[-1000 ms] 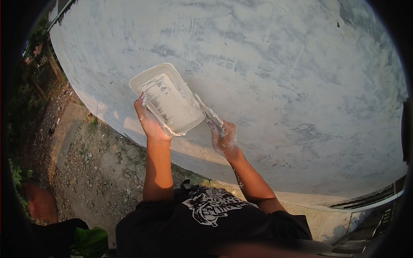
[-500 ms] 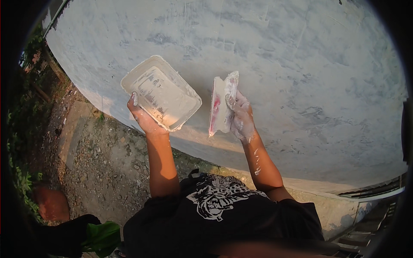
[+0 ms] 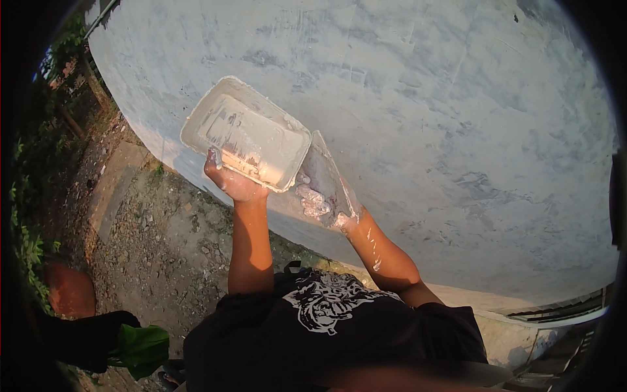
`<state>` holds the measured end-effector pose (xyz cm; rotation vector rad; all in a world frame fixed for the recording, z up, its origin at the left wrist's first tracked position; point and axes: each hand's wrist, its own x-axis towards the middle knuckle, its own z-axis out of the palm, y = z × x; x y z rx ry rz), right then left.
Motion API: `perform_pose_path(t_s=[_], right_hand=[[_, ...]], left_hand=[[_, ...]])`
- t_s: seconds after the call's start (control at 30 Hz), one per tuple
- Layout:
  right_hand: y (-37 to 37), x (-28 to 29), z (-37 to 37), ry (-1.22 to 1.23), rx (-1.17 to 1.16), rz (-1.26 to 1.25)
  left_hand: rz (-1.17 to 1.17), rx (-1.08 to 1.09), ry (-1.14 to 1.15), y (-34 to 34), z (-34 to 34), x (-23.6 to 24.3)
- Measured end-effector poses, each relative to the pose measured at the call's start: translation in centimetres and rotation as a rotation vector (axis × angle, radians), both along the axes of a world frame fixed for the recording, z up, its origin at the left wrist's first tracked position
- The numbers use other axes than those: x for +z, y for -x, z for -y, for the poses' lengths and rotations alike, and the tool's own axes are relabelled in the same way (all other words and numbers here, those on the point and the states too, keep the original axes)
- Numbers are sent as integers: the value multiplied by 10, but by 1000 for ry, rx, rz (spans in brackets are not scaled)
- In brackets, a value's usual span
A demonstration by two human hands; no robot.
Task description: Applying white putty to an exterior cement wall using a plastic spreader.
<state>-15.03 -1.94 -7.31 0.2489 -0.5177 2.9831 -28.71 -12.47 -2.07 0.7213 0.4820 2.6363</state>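
Left hand (image 3: pixel 234 181) grips an off-white, putty-smeared rectangular plastic-looking tub (image 3: pixel 201 121) ahead of the wrist, thumb over near rim, fingers beneath hidden. Right hand (image 3: pixel 317 201) grasps a flat, pale putty-coated spreader (image 3: pixel 324 163), blade past its fingertips, beside the tub's right end; contact unclear. Risks: a hard push there could tip the one-sided hold; slick-looking smears could let either grip slip.

We wear a loose black fabric T-shirt (image 3: pixel 255 346) with short sleeves (image 3: pixel 454 320), a jagged white graphic print (image 3: pixel 324 304) across its front and a small black loop (image 3: pixel 293 265) at its far edge. Whitish paste coats our bare left hand (image 3: pixel 236 183) and right hand (image 3: pixel 320 199); thin white streaks (image 3: pixel 373 250) mark the right forearm.
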Motion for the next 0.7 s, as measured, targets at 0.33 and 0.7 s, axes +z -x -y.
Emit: perform_pose_path(t_s=[0.33,0.7], right_hand=[[9,-6,-2,91,58,-76],[11,27,14,153,-114,-16]], left_hand=[[67,49,-41,-10,-11,-2],[36,145,64,-14,-7,9]])
